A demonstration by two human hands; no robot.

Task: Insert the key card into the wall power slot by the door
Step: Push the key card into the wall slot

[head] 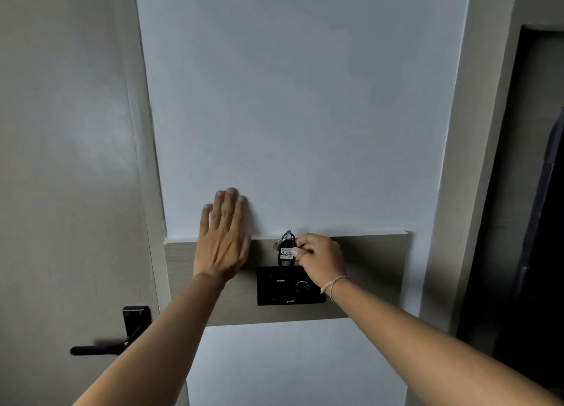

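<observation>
A black power slot unit with a round dial is fixed on a wooden wall panel. A black key card tag with a white number label and a metal ring stands upright at the unit's top edge, its lower end at or in the slot. My right hand pinches the tag's right side. My left hand lies flat on the wall, fingers spread, just left of the unit, holding nothing.
A grey door with a black lever handle is at the left. White wall rises above the panel. A dark opening is at the far right.
</observation>
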